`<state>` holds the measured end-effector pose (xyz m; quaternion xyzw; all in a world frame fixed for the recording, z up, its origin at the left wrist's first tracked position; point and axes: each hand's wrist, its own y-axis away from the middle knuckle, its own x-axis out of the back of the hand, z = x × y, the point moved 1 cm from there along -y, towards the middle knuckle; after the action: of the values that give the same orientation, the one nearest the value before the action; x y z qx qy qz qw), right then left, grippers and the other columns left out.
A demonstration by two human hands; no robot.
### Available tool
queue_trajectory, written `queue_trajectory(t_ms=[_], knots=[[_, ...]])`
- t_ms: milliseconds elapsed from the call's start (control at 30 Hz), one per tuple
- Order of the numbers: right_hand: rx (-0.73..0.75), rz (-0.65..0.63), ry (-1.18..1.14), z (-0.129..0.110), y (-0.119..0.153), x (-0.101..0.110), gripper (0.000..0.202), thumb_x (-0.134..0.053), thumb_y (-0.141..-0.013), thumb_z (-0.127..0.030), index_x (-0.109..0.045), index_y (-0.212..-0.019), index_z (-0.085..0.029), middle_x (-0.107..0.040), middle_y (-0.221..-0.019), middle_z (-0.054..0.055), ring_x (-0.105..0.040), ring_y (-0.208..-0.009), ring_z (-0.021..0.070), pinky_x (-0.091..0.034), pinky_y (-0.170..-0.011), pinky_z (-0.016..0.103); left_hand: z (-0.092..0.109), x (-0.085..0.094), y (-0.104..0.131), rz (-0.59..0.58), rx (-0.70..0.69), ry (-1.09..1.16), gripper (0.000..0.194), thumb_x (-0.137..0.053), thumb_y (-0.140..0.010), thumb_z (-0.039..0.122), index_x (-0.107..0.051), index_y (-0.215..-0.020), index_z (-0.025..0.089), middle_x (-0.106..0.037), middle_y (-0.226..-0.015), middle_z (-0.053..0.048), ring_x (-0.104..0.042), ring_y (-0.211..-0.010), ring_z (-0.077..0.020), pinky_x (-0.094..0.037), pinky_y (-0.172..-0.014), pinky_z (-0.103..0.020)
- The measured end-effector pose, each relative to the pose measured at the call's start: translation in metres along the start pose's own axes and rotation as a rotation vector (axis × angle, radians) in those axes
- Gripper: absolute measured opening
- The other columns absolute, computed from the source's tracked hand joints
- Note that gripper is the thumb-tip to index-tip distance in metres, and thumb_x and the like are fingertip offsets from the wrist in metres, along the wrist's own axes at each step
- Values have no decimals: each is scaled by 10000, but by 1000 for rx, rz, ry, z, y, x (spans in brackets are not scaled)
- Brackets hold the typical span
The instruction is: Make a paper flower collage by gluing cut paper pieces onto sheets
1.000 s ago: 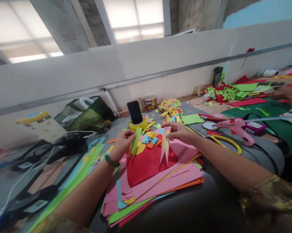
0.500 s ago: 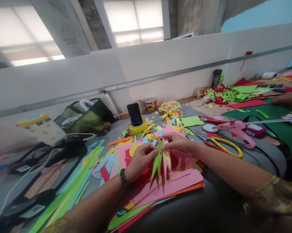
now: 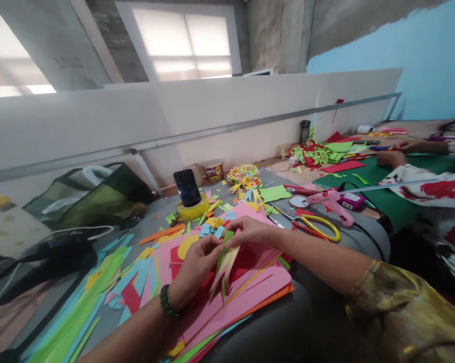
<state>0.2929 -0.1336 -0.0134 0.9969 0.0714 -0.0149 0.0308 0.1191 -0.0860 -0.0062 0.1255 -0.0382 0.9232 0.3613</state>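
Green and pale pink-yellow paper, cut to forked points, makes up the overlapped strips held between both hands, just above the pink top sheets of the paper stack. The left hand comes in from about nine o'clock of the strips, thumb and forefinger brought together in a pinch at their upper end; the right hand reaches in from about one o'clock, its thumb and fingertips closed on the same end with hardly any opening. Which layer each fingertip bears on cannot be told, since the fingers cover it. The strips should weigh next to nothing, be thin and limp rather than stiff, not slippery, but quick to crease or tear. The gathered upper end looks the best place to take hold, pinched lightly, leaving the forked tips, which hang toward six o'clock, free of pressure. From the strips, the phone leans at eleven o'clock on the yellow tape roll, while the scissors and the pink glue gun both lie around two o'clock.
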Motion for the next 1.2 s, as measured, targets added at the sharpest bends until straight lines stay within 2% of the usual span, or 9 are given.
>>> queue_trajectory(t_ms=[167,300,467,533,600,733,900,1067,1200], knots=[[54,-38,105,0,0,-1,349,-875,-534,-397,-674,-679,-151,-560,-611,-60,-476,-581,73,-372,-551,213,-1,-3,3,-55,51,39,477,-789,-538,597,-606,-673,178,-535,-550,45,-459,-503,-95,-389,-489,-220],[99,-25,134,-6,1,6,348,-854,-557,-428,-671,-662,-152,-563,-587,-55,-480,-566,72,-380,-537,210,3,-3,8,-62,89,120,531,-776,-575,645,-633,-773,174,-623,-698,7,-572,-601,-124,-481,-540,-232],[177,207,161,-38,17,44,397,-868,-539,-461,-633,-673,-170,-577,-601,-58,-514,-537,67,-428,-513,198,4,-1,10,-9,132,153,547,-743,-603,665,-601,-830,188,-640,-766,-8,-617,-604,-131,-530,-558,-251],[129,153,296,-51,20,62,385,-855,-558,-470,-647,-683,-171,-599,-614,-50,-536,-547,72,-442,-514,196,4,-1,9,-11,145,166,544,-754,-586,641,-588,-844,192,-646,-762,-10,-628,-605,-136,-540,-565,-261],[20,4,514,-57,17,77,386,-837,-565,-505,-674,-677,-174,-625,-610,-38,-560,-557,86,-455,-522,207,3,-1,8,-21,151,183,531,-774,-571,600,-583,-853,194,-647,-739,-4,-626,-591,-135,-544,-564,-268],[-128,-147,798,-54,-8,90,383,-885,-429,-478,-700,-581,-179,-623,-521,-36,-546,-515,103,-436,-524,235,3,-1,8,-29,134,220,498,-801,-556,537,-582,-839,191,-648,-705,10,-618,-561,-128,-543,-551,-273],[-45,55,1004,-66,-38,91,292,-928,-389,-281,-711,-566,-196,-632,-570,-19,-587,-653,160,-413,-641,271,3,-1,10,-3,46,195,484,-766,-549,548,-578,-819,193,-616,-661,30,-588,-535,-123,-523,-517,-273],[70,311,1188,-97,-26,79,33,-757,-725,-212,-749,-701,-190,-678,-735,51,-613,-811,228,-385,-717,304,2,3,9,94,-69,131,387,-706,-607,508,-618,-810,191,-622,-656,22,-572,-550,-123,-493,-511,-253],[92,306,1303,-81,8,45,132,-648,-840,-205,-774,-860,-175,-701,-864,98,-628,-839,238,-405,-722,313,2,5,9,136,-151,106,301,-661,-653,454,-633,-801,193,-628,-652,23,-573,-553,-122,-505,-558,-261]])
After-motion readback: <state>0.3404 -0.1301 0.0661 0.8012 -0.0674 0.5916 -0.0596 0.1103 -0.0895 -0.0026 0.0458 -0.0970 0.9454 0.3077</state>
